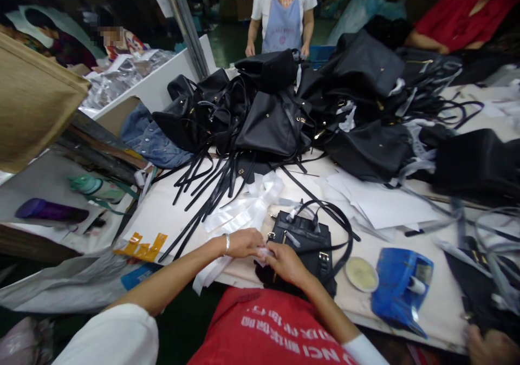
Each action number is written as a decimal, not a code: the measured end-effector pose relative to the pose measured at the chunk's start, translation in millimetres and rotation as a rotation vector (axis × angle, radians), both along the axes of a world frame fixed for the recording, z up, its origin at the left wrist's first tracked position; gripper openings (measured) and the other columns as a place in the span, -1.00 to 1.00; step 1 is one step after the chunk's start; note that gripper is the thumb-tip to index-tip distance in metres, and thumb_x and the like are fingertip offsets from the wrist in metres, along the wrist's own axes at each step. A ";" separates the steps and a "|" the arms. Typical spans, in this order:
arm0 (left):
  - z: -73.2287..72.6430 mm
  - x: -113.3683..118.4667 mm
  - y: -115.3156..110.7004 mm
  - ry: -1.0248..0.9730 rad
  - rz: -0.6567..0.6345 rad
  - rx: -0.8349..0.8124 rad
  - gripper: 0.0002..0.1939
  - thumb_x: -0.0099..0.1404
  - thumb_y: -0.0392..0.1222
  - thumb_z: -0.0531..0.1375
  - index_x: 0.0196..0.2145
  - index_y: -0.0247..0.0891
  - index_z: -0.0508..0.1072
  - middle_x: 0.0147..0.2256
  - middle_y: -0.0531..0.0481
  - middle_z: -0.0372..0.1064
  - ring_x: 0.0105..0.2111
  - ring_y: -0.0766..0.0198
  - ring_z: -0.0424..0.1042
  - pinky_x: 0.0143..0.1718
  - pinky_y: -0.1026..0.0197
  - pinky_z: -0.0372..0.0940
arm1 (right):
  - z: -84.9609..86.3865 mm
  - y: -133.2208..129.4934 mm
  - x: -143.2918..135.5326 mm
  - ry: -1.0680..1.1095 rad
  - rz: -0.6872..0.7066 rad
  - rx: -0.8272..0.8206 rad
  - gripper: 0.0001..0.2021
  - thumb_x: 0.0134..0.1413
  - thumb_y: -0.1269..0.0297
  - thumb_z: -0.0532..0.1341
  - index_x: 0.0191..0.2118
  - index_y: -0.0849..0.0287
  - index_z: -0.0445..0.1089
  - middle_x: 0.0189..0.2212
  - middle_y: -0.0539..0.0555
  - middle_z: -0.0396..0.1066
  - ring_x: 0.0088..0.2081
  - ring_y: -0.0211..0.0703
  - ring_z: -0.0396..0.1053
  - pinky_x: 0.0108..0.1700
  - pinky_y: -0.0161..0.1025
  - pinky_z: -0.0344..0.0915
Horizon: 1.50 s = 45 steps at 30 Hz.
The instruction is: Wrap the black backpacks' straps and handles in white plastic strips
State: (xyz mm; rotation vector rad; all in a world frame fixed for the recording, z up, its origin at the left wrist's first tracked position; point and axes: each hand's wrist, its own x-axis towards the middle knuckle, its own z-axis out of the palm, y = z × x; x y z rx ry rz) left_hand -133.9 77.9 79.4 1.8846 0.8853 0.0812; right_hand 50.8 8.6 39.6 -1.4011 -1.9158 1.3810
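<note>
1. Fingers: on my feed, the left hand (246, 242) and the right hand (286, 263) met with fingertips nearly together, both pinched closed on a small whitish scrap (265, 254). Its material was too blurred to tell.
2. Position: the scrap was over the near left side of a small black bag (303, 240), which lay at the near edge of the pale table (239, 265).
3. Direction: the bag's handle end pointed away from the wearer, its long axis running roughly away from the table edge. The right forearm partly hid its lower part.
4. Materials: the bag looked smooth and leather-like, boxy, with gold-toned buckles, a zip and looping straps. Glossy white strips (239, 209) lay crinkled beyond the left hand.
5. Surroundings: a round dish (361, 274) of yellowish matter sat just right of the bag, beside a blue container (402, 286).
</note>
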 end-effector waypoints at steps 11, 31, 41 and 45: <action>-34.7 -16.4 19.7 -0.015 0.058 -0.070 -0.69 0.25 0.01 0.10 -0.37 -0.29 0.47 -0.45 0.05 0.36 -0.40 0.28 0.29 -0.34 0.31 0.13 | -17.2 8.3 -3.9 0.462 -0.455 -0.426 -0.70 0.00 0.00 0.17 -0.40 0.18 0.30 -0.64 -0.09 0.28 -0.64 -0.34 0.20 -0.56 -0.40 0.13; -40.2 -25.5 41.7 -0.402 0.449 -0.574 -0.51 0.00 -0.20 0.32 -0.13 -0.22 0.24 -0.43 0.18 0.17 -0.49 0.45 0.16 -0.43 0.35 0.10 | -27.9 51.2 -16.1 0.515 -0.535 -0.515 -0.61 0.07 -0.08 0.10 -0.40 0.21 0.31 -0.65 -0.09 0.28 -0.71 -0.42 0.10 -0.66 -0.44 0.04; -39.4 -7.6 45.8 -0.255 0.509 -0.152 -0.80 0.10 -0.08 0.25 -0.41 -0.28 0.47 -0.44 0.07 0.29 -0.38 0.31 0.29 -0.30 0.28 0.17 | -18.3 56.1 -22.3 0.629 -0.519 -0.599 -0.63 0.08 -0.08 0.10 -0.38 0.18 0.28 -0.63 -0.08 0.25 -0.69 -0.39 0.08 -0.62 -0.41 0.07; -45.8 -21.5 56.6 -0.273 0.875 -0.294 -0.66 0.07 0.05 0.25 -0.47 -0.35 0.45 -0.63 0.14 0.18 -0.62 0.42 0.13 -0.56 0.33 0.04 | -21.5 54.1 -27.8 0.218 -0.398 -0.294 -0.67 0.18 0.04 0.01 -0.46 0.16 0.26 -0.60 -0.02 0.32 -0.61 -0.27 0.23 -0.51 -0.34 0.17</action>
